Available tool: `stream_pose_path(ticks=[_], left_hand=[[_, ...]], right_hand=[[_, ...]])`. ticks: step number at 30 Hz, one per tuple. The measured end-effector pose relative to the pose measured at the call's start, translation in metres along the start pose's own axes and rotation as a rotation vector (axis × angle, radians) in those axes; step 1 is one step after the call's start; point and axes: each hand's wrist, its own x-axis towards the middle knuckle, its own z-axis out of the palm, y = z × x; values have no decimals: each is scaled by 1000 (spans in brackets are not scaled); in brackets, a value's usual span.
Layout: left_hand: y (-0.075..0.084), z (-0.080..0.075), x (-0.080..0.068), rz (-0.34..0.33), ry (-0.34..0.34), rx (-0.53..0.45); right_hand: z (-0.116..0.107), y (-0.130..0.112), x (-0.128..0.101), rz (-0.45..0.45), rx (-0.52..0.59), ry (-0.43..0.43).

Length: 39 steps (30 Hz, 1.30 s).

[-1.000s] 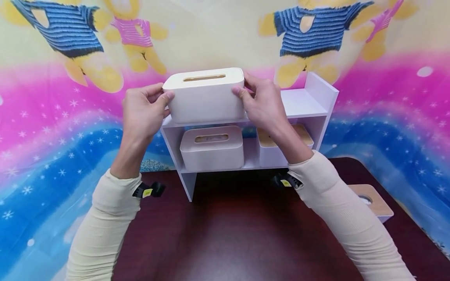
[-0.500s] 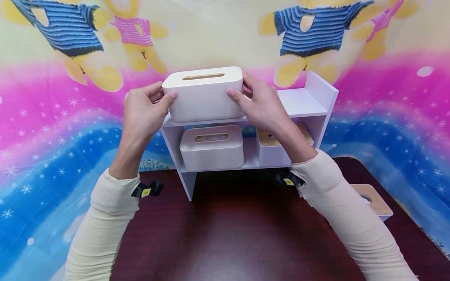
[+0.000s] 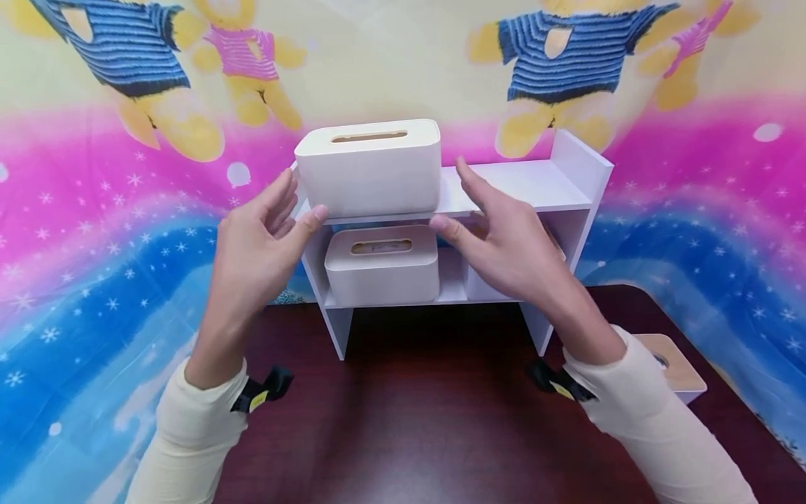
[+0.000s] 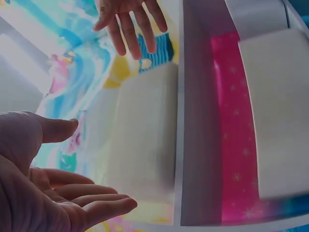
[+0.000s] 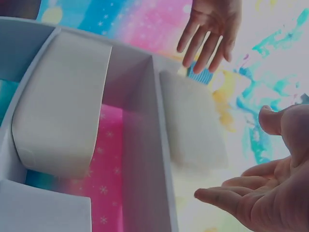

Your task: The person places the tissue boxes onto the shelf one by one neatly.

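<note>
A white tissue box (image 3: 371, 175) with a slotted lid stands upright on the left part of the top level of a white shelf (image 3: 529, 180). My left hand (image 3: 255, 245) hovers by its left end, fingers spread and holding nothing. Off its right end, my right hand (image 3: 513, 245) has straight fingers and is likewise bare. Both wrist views show gaps between the hands and the tissue box (image 4: 142, 140). Below it, a second white tissue box (image 3: 383, 276) sits on the lower level. A third box (image 3: 481, 285) beside that one is mostly hidden behind my right hand.
A wood-topped tissue box (image 3: 670, 360) stands on the dark red table (image 3: 434, 434) at the right. Behind the shelf hangs a colourful cloth (image 3: 390, 56) printed with bears. The shelf's raised side panel (image 3: 582, 164) closes its top level on the right.
Both hands have let go of the upper tissue box and drawn back, the right one outward and down. The box stays in its spot on the top level.
</note>
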Motion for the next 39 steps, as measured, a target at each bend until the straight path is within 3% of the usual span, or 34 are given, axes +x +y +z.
stream_pose_path(ticks=[6, 15, 20, 26, 32, 39], left_hand=[[-9, 10, -30, 79, -53, 48], [-27, 34, -72, 62, -154, 95], [-36, 55, -89, 101, -238, 126], [-50, 89, -104, 173, -323, 82], [-64, 125, -114, 144, -438, 49], [-74, 160, -121, 63, -534, 34]], right_hand=[[9, 7, -37, -34, -30, -46], [32, 35, -84, -11, 2, -79], [44, 52, -103, -8, -14, -103], [61, 78, -118, -3, -35, -134], [69, 103, -132, 49, -68, -122], [64, 135, -144, 143, -101, -125]])
